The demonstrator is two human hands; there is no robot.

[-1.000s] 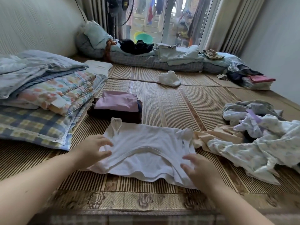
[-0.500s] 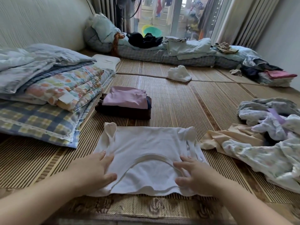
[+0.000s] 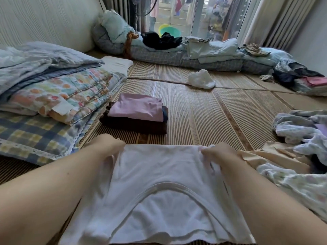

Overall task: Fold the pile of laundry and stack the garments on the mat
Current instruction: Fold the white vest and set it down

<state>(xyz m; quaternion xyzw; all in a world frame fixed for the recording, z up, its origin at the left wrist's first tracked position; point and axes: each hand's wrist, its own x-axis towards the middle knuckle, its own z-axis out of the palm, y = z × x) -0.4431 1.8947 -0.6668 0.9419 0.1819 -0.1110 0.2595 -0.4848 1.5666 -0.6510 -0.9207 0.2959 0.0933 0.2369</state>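
Observation:
A white sleeveless top (image 3: 159, 183) lies spread flat on the woven mat (image 3: 203, 112) right in front of me, neckline toward me. My left hand (image 3: 108, 145) grips its far left corner and my right hand (image 3: 217, 152) grips its far right corner, fingers closed on the cloth. Beyond it stands a small stack of folded garments (image 3: 136, 114), pink on top of dark brown. The unfolded laundry pile (image 3: 300, 144), pale floral and beige pieces, lies at the right, touching my right forearm.
Folded quilts and a checked pillow (image 3: 44, 103) fill the left side. A crumpled white cloth (image 3: 200, 79) lies farther out on the mat. Bedding and clothes (image 3: 194, 50) line the far wall by the glass door. More folded items (image 3: 309, 84) sit at the far right.
Both hands have moved from the near hem of the white top to its far corners and closed on them. My head has leaned forward, so the top looks larger.

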